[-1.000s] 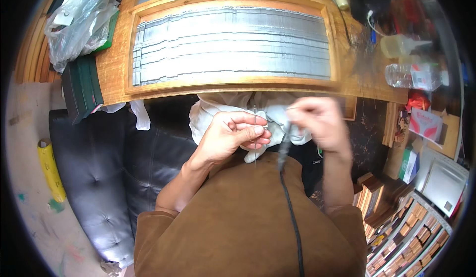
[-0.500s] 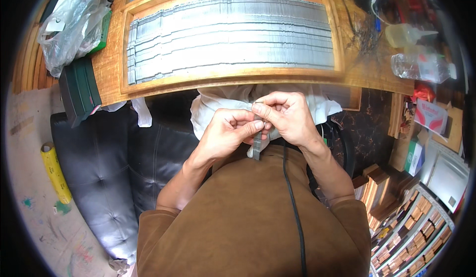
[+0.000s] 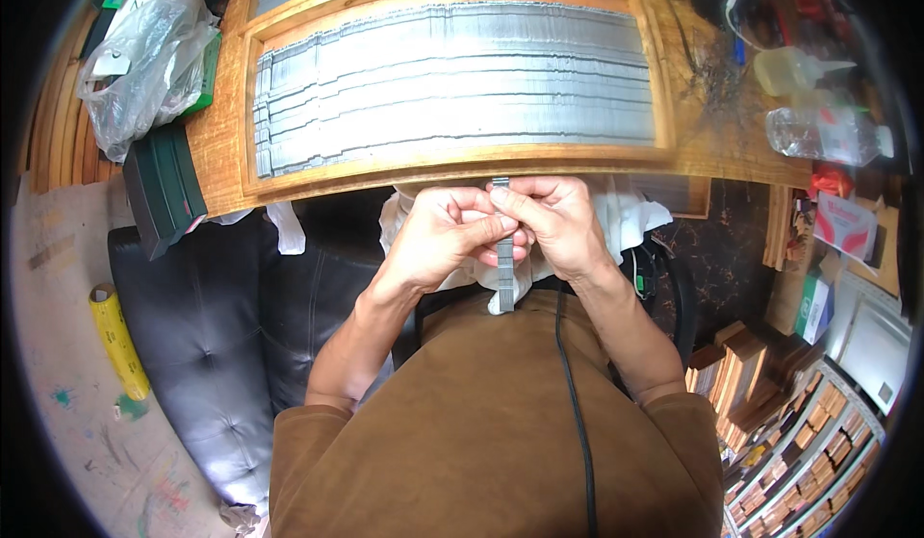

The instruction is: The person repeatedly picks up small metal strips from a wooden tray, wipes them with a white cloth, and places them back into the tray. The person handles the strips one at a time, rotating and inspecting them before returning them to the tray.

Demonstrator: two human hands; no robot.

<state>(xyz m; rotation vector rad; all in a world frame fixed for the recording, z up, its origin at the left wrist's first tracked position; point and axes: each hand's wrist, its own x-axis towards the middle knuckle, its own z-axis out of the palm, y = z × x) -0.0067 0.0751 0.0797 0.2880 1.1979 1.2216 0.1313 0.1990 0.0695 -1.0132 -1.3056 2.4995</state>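
Both hands hold a narrow grey segmented strip (image 3: pixel 505 276), which looks like small metal pieces lined up in a row. My left hand (image 3: pixel 445 238) pinches its middle between thumb and fingers. Higher up, the thumb and fingers of my right hand (image 3: pixel 566 234) close on the strip near its top end. Its lower end hangs down in front of my brown shirt. Just beyond my hands is a wooden tray (image 3: pixel 423 170) packed with rows of thin grey metal pieces (image 3: pixel 462 86). White cloth (image 3: pixel 630 213) shows behind and beside my hands.
The tray lies on a wooden table (image 3: pixel 219 129). A plastic bag (image 3: pixel 149 76) and a dark green box (image 3: pixel 166 192) are at left, a clear bottle (image 3: pixel 823 136) at right. A black tufted seat (image 3: pixel 207 326) stands at lower left, shelves of small blocks (image 3: pixel 804 456) at lower right. A black cable (image 3: pixel 576 403) runs down my shirt.
The strip's top end now shows above my right thumb, and the strip faces up more plainly. My hands have shifted slightly closer to the tray. Both keep their hold.
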